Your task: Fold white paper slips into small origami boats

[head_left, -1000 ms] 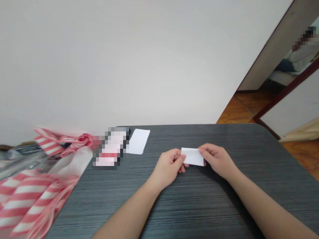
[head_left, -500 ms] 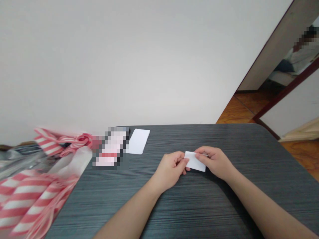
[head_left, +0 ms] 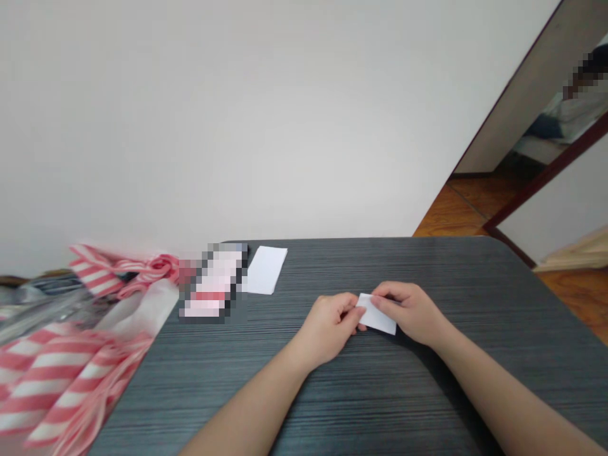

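A small white piece of paper [head_left: 377, 321], apparently folded, is held between both hands just above the dark table [head_left: 332, 405]. My left hand [head_left: 335, 326] pinches its left edge, thumb on top and fingers beneath. On the upper right part of the paper, my right hand [head_left: 408, 310] closes with its thumb over the top and its fingers behind. The fingertips under the paper are hidden. Farther back on the table, left of my hands, lies a white sheet or stack of paper [head_left: 266, 270].
Left of the white paper lies a blurred-out flat item with a pink and white face [head_left: 216, 278]. Red-and-white striped cloth [head_left: 61, 373] and clear plastic [head_left: 159, 297] are heaped beyond the table's left edge. A white wall [head_left: 285, 114] rises behind. A partly visible person [head_left: 577, 107] is at the upper right.
Both hands and the folded paper have shifted slightly to the right and down in view. The grip of each hand looks the same.
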A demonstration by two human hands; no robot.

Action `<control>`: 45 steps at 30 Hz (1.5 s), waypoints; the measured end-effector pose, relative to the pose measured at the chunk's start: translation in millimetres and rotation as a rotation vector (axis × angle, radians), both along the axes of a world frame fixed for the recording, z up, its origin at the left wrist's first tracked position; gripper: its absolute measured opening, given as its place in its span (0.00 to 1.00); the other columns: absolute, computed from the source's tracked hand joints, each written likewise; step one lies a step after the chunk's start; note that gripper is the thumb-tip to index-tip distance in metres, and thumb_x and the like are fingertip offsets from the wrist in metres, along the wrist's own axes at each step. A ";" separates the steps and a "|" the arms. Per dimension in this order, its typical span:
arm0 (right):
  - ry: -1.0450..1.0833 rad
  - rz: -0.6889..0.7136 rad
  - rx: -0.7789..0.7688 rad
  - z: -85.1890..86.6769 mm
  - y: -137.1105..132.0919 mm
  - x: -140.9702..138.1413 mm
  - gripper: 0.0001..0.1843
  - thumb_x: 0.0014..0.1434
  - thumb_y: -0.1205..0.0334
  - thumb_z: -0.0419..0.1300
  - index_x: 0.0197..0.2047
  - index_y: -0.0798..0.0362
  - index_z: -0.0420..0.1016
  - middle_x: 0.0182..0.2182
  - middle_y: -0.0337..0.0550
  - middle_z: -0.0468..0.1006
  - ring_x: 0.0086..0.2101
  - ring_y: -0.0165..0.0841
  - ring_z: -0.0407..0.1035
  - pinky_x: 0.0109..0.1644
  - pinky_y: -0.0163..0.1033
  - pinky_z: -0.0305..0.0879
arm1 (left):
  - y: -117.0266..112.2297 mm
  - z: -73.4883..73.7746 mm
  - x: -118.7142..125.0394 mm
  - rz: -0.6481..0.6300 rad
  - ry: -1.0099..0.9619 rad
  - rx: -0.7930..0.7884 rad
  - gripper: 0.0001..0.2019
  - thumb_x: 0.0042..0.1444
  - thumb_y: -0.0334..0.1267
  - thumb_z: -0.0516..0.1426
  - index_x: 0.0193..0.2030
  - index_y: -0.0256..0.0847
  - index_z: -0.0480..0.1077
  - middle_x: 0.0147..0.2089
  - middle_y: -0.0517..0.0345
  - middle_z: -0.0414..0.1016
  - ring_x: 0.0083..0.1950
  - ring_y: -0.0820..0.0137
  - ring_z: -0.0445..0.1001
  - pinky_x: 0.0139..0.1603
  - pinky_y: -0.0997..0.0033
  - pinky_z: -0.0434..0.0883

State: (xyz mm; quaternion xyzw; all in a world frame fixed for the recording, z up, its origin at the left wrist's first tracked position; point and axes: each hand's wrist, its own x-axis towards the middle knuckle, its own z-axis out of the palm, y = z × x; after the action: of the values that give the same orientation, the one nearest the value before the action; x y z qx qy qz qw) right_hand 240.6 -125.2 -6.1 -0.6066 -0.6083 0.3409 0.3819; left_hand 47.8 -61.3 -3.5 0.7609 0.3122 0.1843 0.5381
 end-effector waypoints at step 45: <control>-0.049 -0.002 0.012 1.5 0.1 2.0 0.11 0.63 0.61 0.57 0.30 0.53 0.75 0.25 0.38 0.74 0.27 0.31 0.66 0.31 0.34 0.59 | 0.5 -1.7 -1.8 -0.022 -0.004 0.018 0.13 0.63 0.40 0.53 0.31 0.39 0.72 0.29 0.59 0.78 0.28 0.73 0.72 0.30 0.76 0.64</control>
State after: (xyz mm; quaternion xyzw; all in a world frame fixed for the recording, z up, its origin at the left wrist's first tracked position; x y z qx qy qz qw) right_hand 242.6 -125.1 -4.6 -0.6130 -0.6190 0.3218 0.3708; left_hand 46.0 -60.8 -5.2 0.7689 0.3009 0.1827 0.5338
